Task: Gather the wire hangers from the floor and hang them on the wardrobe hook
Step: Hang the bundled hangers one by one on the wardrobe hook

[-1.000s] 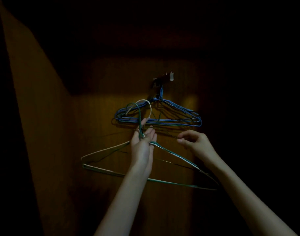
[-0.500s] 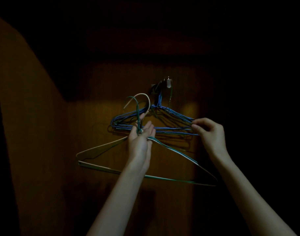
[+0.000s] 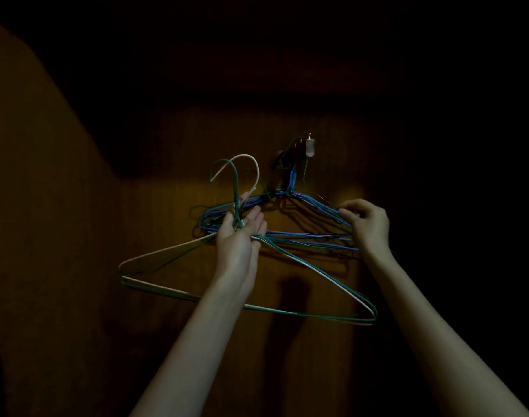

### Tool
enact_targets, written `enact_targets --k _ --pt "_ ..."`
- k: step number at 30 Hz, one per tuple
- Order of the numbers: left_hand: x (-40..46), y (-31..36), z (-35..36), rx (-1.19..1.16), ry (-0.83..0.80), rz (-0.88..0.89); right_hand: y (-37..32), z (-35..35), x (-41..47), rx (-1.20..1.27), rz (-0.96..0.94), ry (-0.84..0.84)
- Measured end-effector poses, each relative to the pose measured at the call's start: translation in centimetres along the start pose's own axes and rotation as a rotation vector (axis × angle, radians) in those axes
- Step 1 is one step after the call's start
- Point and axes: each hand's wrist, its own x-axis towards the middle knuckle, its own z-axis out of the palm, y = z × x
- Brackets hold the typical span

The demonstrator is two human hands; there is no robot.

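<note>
The scene is very dim, lit only in a patch on a brown wooden wardrobe panel (image 3: 173,341). Near the centre, a little toward 1 o'clock, a small wardrobe hook (image 3: 309,146) juts from the panel. A bunch of blue wire hangers (image 3: 311,236) hangs from it, their necks gathered just below the hook and their shoulders spreading out toward 9 and 3 o'clock. At least one darker green wire runs among them; how many hangers there are cannot be counted in this light.

The left hand (image 3: 240,236), at about 9 o'clock from the hanging bunch, is closed around the necks of two more hangers held together: a green wire hanger (image 3: 287,312) and a white wire hanger (image 3: 167,249). Their hook ends curve up above the hand toward 11 o'clock, well left of the wardrobe hook and not on it. Their triangular bodies spread below the hand, the left corner at 8 o'clock and the right corner at 4 o'clock, overlapping the lower edge of the blue bunch from the camera's view.

The right hand (image 3: 368,225), at 3 o'clock, has its fingertips pinched on the right shoulder of the blue wire hangers. Both forearms reach up from the bottom edge, and a dark shadow falls on the panel between them.
</note>
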Motion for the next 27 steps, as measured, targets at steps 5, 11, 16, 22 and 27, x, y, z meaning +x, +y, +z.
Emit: enact_targets --k 5,11,16,22,27 --pt "1.4 -0.7 -0.4 -0.002 0.012 0.006 1.8 2.7 2.3 -0.087 0.019 -0.009" --pt "3.3 -1.2 -0.9 0.008 0.026 0.023 3.2 4.8 4.4 -0.127 0.069 0.007" --pt "4.6 -1.6 -0.9 0.019 0.034 0.034 4.1 5.8 6.0 -0.106 0.114 -0.001" --pt "5.7 -2.4 -0.9 0.008 0.046 0.030 5.1 6.6 6.7 -0.121 0.135 -0.060" --pt "5.5 -2.7 -1.1 -0.015 0.042 0.023 5.5 7.0 6.4 -0.160 0.146 -0.060"
